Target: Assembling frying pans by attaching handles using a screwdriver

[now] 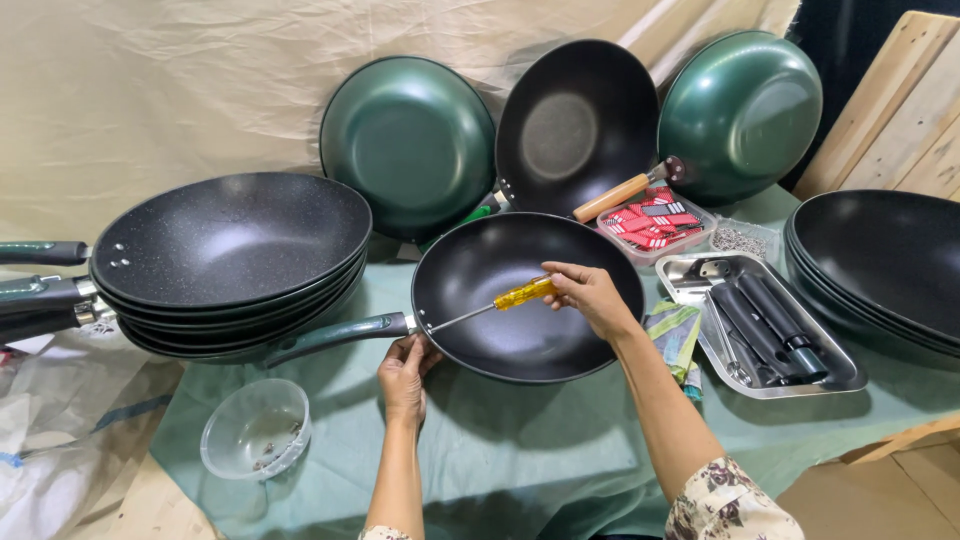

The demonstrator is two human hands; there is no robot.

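Slipping is the risk, I judge: your right hand (592, 296) grips the yellow-handled screwdriver (497, 300), its tip at the handle joint inside the black wok (528, 296); a skid could scratch the coating. Your left hand (404, 372) pinches the wok's rim from below, beside its green handle (335, 336). The wok rests on the green cloth (500, 450), a beige sheet (150, 90) behind.

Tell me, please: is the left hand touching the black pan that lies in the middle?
Touching. In the head view, the left hand grips the pan at its rim, beside the green handle; fingers curl over the edge with no gap visible.
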